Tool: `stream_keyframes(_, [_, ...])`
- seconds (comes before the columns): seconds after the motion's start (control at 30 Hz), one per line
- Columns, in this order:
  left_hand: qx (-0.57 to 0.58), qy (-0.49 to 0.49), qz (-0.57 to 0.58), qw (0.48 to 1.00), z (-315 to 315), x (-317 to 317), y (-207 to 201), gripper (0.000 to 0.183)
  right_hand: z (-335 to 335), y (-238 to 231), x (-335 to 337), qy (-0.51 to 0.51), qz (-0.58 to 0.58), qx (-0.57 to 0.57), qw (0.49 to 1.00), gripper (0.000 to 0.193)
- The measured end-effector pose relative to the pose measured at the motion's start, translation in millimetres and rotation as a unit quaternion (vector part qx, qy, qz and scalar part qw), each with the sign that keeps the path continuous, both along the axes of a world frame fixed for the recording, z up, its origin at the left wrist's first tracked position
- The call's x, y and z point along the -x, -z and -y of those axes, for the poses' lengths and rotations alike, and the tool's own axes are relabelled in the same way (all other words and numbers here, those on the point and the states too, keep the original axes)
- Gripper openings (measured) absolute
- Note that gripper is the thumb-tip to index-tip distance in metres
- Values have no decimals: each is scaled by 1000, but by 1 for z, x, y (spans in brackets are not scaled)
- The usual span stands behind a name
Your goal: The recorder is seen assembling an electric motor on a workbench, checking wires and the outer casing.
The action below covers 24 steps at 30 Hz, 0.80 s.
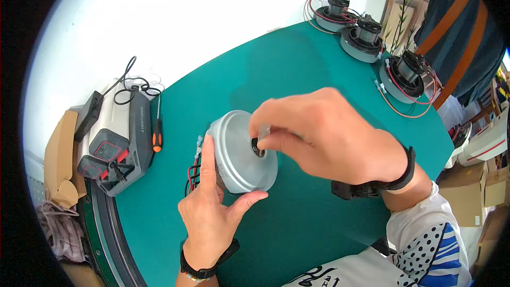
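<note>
Bright glare on wall point(207, 21), black corners.

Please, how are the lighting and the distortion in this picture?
In the head view, the white wall looks nearly washed out; the green table has bowed edges; the corners go black; soft darker shading lies below the right hand.

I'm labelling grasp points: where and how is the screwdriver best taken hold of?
Probably by its orange-and-black handle, coming from above or the right: it is the thick end and points toward the person, with bare green table to its right, while the grey case stands close on its left.
</note>
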<state>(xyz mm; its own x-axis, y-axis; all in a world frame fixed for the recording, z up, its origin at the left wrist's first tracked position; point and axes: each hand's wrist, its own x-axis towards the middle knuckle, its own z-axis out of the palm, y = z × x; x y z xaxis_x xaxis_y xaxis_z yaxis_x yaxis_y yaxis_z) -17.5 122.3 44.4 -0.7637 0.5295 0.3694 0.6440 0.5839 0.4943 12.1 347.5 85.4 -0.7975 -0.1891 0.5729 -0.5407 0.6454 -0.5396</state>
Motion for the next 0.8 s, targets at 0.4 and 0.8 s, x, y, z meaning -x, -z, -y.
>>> stream_keyframes(0.4, [-6, 6, -24, 1000, -1, 2, 1, 113, -42, 32, 42, 200, -124, -70, 969, 24])
stream_keyframes(0.8, [7, 6, -18, 1000, 3, 2, -1, 112, -69, 82, 55, 163, 134, -275, 938, 24])
